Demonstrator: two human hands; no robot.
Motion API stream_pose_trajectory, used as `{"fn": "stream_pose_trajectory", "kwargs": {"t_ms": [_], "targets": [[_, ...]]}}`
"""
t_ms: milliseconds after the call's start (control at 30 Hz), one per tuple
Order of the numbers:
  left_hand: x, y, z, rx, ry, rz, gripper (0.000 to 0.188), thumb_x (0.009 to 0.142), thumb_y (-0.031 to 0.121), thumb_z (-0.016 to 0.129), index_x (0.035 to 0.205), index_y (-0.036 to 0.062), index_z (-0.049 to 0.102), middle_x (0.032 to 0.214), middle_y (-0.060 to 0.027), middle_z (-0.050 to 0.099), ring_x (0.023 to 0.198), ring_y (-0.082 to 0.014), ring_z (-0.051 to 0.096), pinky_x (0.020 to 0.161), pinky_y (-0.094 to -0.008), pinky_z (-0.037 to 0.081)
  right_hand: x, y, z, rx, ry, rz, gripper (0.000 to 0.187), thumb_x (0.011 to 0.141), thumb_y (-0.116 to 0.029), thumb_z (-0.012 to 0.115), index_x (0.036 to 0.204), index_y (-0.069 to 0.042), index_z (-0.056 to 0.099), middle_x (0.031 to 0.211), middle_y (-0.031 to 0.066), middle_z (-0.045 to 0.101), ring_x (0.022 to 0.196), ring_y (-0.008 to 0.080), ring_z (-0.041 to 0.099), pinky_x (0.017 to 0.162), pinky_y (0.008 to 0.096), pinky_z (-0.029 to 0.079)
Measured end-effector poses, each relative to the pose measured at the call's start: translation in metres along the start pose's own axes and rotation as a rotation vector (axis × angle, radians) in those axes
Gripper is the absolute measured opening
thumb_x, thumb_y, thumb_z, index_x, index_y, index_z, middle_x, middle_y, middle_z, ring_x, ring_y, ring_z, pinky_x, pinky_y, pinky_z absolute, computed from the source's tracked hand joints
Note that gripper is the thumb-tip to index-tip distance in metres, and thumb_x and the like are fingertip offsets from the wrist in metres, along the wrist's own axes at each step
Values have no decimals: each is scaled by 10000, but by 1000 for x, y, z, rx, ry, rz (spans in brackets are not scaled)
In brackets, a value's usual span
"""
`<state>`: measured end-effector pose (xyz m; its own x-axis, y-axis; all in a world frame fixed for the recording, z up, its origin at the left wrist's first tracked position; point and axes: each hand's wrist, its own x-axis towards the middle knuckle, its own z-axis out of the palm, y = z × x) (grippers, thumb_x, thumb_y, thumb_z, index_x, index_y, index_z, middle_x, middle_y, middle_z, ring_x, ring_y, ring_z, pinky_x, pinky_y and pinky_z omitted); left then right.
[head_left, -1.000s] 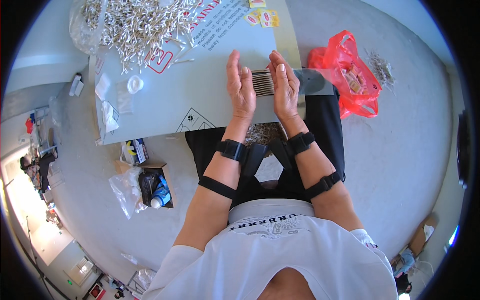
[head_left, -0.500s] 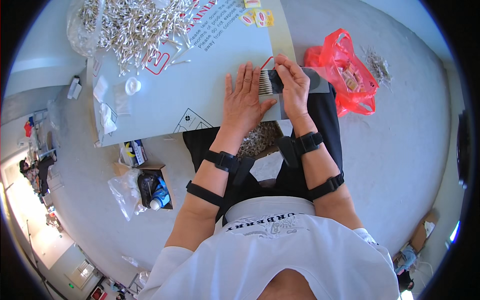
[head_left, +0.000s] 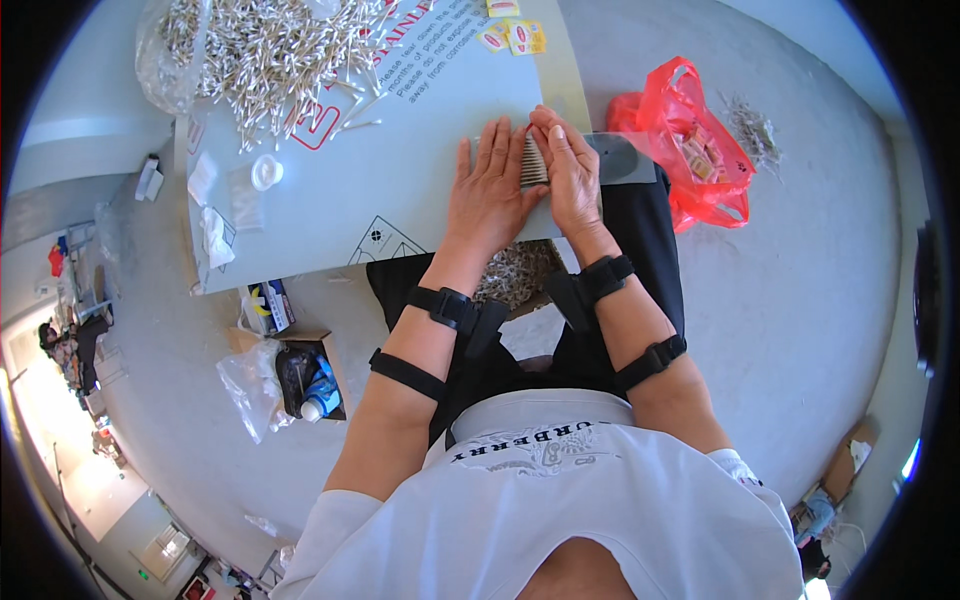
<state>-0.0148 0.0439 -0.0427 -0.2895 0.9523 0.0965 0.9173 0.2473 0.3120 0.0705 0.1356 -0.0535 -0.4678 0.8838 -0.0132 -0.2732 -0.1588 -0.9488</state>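
Taking the grey board [head_left: 400,170] on my lap as the landmark and reading from its left: on the floor off its near-left corner an open carton [head_left: 300,375] holds a blue-and-white bottle, with a crumpled clear bag [head_left: 245,385] beside it. On the board's far-left corner lies a heap of small pale sticks [head_left: 270,50], partly spilling from a clear bag; red outlined print and a red-lettered block of text run across the board below and right of the heap, and small yellow-and-red labels [head_left: 515,35] sit at its far edge.

A second ago my palms stood upright, pressed against either end of the row; now both have come down flat. My left hand [head_left: 490,190] lies open, fingers spread on the board, its fingertips touching the left side of a short row of sticks [head_left: 533,162]. My right hand [head_left: 570,170] is curled loosely over the row's right side, thumb and forefinger closing on it; how firmly I cannot tell. That suggests the bundle is squared and being pinned in place.

Just off the board's right edge sits a red plastic bag [head_left: 690,140] with small packets inside.
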Motion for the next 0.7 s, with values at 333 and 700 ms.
{"fn": "stream_pose_trajectory", "kwargs": {"t_ms": [333, 700], "targets": [[-2, 0, 0, -43, -16, -9, 809, 898, 456, 583, 1508, 51, 240, 1578, -157, 224, 1473, -285, 186, 1191, -491, 107, 3, -4, -6, 152, 108, 33, 355, 1029, -189, 478, 1262, 68, 556, 1260, 133, 579, 1184, 183, 546, 1056, 306, 418], [16, -10, 4, -693, 394, -136, 550, 1004, 181, 433, 1478, -24, 244, 1527, -246, 258, 1419, -388, 259, 1158, -430, 239, -5, 7, -1, 148, 127, -33, 384, 1036, -209, 457, 1317, 47, 514, 1324, 126, 547, 1238, 193, 519, 1104, 318, 381]]}}
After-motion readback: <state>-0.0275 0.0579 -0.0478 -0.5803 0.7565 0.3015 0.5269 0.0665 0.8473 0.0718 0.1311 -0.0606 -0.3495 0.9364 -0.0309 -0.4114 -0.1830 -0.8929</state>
